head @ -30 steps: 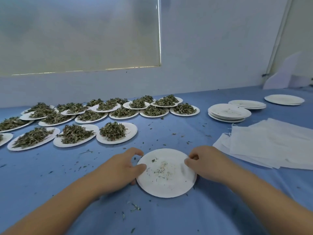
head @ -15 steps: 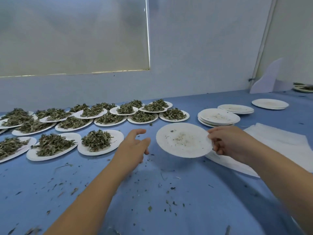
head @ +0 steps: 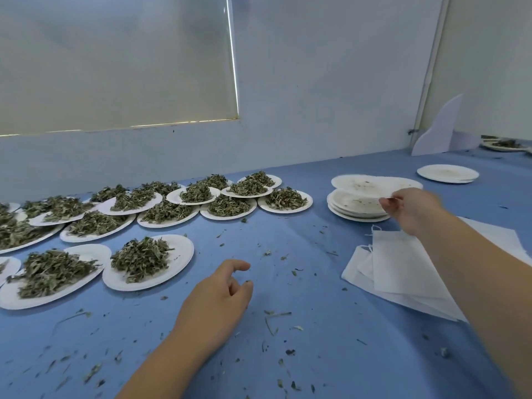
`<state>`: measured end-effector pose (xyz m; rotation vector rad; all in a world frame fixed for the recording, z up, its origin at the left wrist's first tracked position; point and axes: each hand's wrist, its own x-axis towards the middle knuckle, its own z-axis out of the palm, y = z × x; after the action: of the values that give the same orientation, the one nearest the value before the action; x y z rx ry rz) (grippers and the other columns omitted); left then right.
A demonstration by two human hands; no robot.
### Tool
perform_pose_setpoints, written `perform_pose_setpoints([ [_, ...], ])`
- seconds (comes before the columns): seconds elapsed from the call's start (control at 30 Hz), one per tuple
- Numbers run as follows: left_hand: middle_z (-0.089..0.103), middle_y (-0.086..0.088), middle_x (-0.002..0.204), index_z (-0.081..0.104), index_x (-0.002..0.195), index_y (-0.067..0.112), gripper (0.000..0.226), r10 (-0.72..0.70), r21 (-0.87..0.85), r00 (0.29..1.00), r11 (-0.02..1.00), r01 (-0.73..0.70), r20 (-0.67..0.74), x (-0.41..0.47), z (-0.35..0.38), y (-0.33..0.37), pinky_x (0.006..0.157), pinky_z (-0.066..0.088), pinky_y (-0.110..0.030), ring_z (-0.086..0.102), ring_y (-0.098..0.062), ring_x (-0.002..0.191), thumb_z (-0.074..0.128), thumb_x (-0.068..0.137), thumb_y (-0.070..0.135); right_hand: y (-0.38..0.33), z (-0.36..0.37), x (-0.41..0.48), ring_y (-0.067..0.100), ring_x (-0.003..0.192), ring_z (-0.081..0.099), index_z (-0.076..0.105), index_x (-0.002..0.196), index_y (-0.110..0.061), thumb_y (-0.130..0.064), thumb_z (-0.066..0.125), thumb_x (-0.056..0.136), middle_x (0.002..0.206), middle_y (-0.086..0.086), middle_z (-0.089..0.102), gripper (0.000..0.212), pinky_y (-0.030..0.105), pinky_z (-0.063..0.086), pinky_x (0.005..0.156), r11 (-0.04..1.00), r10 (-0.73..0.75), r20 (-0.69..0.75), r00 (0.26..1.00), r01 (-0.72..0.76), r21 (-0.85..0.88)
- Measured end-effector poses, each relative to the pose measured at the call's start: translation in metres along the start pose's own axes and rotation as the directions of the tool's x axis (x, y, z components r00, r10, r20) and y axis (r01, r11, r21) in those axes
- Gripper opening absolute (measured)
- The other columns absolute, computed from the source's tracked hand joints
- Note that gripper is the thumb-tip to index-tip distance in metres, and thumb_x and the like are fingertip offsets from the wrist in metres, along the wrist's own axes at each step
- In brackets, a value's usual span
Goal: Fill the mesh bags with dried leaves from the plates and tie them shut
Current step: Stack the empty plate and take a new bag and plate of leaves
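The right grip (head: 408,208) pinches the near rim of an emptied plate (head: 371,184) between thumb and fingertips. The plate sits nearly level just above a stack of empty plates (head: 354,208) towards the bench's far right; only specks of leaf cling to it. Whether its far rim touches the stack I cannot tell.

The left grip (head: 218,298) holds nothing, its fingers loosely curled, low over the middle of the bench (head: 316,335).

Just beneath the right forearm, near the right edge, lies a loose pile of flat white mesh bags (head: 403,272), drawstrings showing at their tops, all unfilled.

Left of the left grip stands the nearest full plate (head: 184,249), heaped with dried leaves (head: 141,259). More heaped plates (head: 230,205) crowd in overlapping rows from there to the far edge and off the left edge.

A second low stack of empty plates (head: 447,174) sits nearer the far right corner. Leaf crumbs (head: 273,318) are scattered over the blue cloth across the near half.
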<state>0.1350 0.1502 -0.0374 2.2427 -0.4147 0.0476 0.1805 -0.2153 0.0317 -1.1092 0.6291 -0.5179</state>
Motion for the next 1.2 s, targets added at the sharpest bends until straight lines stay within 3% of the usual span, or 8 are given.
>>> perform_pose_setpoints([
  [0.13, 0.063, 0.007, 0.069, 0.048, 0.11, 0.046, 0.018, -0.006, -0.014, 1.0, 1.0, 0.006, 0.003, 0.001, -0.002, -0.001, 0.064, 0.047, -0.025, 0.061, -0.006, 0.067, 0.05, 0.095, 0.035, 0.009, 0.0, 0.014, 0.019, 0.083, 0.065, 0.055, 0.114, 0.006, 0.006, 0.053, 0.091, 0.113, 0.012, 0.059, 0.023, 0.021, 0.056, 0.064, 0.999, 0.01, -0.087, 0.996, -0.006, 0.042],
  [0.23, 0.064, 0.006, 0.07, 0.045, 0.115, 0.045, 0.021, -0.004, -0.012, 1.0, 1.0, 0.004, 0.002, 0.001, -0.002, 0.0, 0.061, 0.044, -0.024, 0.061, -0.003, 0.066, 0.049, 0.096, 0.037, 0.006, 0.001, 0.009, 0.023, 0.101, 0.06, 0.059, 0.116, 0.0, -0.017, 0.057, 0.096, 0.119, 0.013, 0.063, 0.026, 0.029, 0.051, 0.088, 0.988, 0.063, -0.076, 0.995, -0.051, 0.143],
  [0.4, 0.066, 0.004, 0.076, 0.042, 0.121, 0.045, 0.026, 0.004, 0.014, 1.0, 1.0, -0.004, 0.014, -0.001, -0.003, 0.003, 0.057, 0.042, -0.022, 0.059, -0.005, 0.063, 0.048, 0.096, 0.038, 0.006, 0.001, -0.003, 0.018, 0.069, 0.056, 0.049, 0.129, 0.006, 0.001, 0.054, 0.091, 0.111, 0.02, 0.058, 0.039, 0.024, 0.052, 0.058, 0.96, -0.047, -0.012, 0.999, 0.042, -0.277],
  [0.53, 0.067, 0.004, 0.077, 0.043, 0.121, 0.043, 0.027, 0.005, 0.025, 1.0, 1.0, -0.006, 0.016, -0.001, -0.004, 0.004, 0.056, 0.04, -0.023, 0.056, -0.003, 0.058, 0.049, 0.096, 0.036, 0.0, 0.001, -0.027, 0.02, 0.051, 0.049, 0.057, 0.09, -0.003, -0.014, 0.062, 0.088, 0.071, 0.011, 0.058, 0.013, 0.024, 0.039, 0.049, 0.447, -0.006, 0.02, 1.0, 0.021, -0.894],
  [0.73, 0.066, 0.001, 0.075, 0.044, 0.123, 0.04, 0.028, 0.013, 0.022, 1.0, 1.0, -0.013, 0.024, -0.005, -0.006, 0.006, 0.054, 0.04, -0.022, 0.053, -0.001, 0.053, 0.05, 0.096, 0.034, 0.005, 0.005, -0.07, 0.023, 0.053, 0.064, 0.059, 0.088, -0.008, -0.043, 0.074, 0.078, 0.085, 0.007, 0.063, 0.039, 0.027, 0.054, 0.066, -0.155, 0.262, 0.138, 0.955, 0.182, -0.971],
  [1.0, 0.067, -0.002, 0.078, 0.043, 0.126, 0.04, 0.031, 0.019, -0.015, 0.999, 1.0, -0.019, 0.04, -0.011, -0.01, 0.006, 0.047, 0.041, -0.017, 0.049, -0.001, 0.047, 0.05, 0.097, 0.035, 0.018, 0.006, -0.094, 0.018, 0.054, 0.061, 0.053, 0.086, -0.011, -0.015, 0.057, 0.086, 0.079, 0.007, 0.063, 0.006, 0.024, 0.052, 0.054, -0.347, 0.213, 0.189, 0.958, 0.255, -0.902],
  [1.1, 0.066, -0.002, 0.079, 0.043, 0.125, 0.041, 0.03, 0.025, -0.027, 0.999, 0.999, -0.024, 0.04, -0.011, -0.011, 0.004, 0.046, 0.041, -0.017, 0.049, -0.001, 0.047, 0.05, 0.096, 0.035, 0.019, 0.002, -0.099, 0.018, 0.064, 0.06, 0.044, 0.077, -0.017, -0.019, 0.053, 0.089, 0.081, 0.005, 0.06, 0.016, 0.027, 0.053, 0.063, -0.412, 0.166, 0.243, 0.956, 0.291, -0.863],
  [1.2, 0.062, 0.0, 0.081, 0.045, 0.124, 0.039, 0.029, 0.033, -0.062, 0.999, 0.998, -0.033, 0.002, -0.011, -0.01, 0.004, 0.044, 0.042, -0.016, 0.052, -0.003, 0.053, 0.051, 0.096, 0.033, 0.013, 0.001, -0.102, 0.015, 0.059, 0.051, 0.05, 0.072, -0.012, -0.026, 0.052, 0.088, 0.071, 0.001, 0.056, 0.022, 0.023, 0.038, 0.051, -0.394, 0.071, 0.384, 0.921, 0.38, -0.837],
])
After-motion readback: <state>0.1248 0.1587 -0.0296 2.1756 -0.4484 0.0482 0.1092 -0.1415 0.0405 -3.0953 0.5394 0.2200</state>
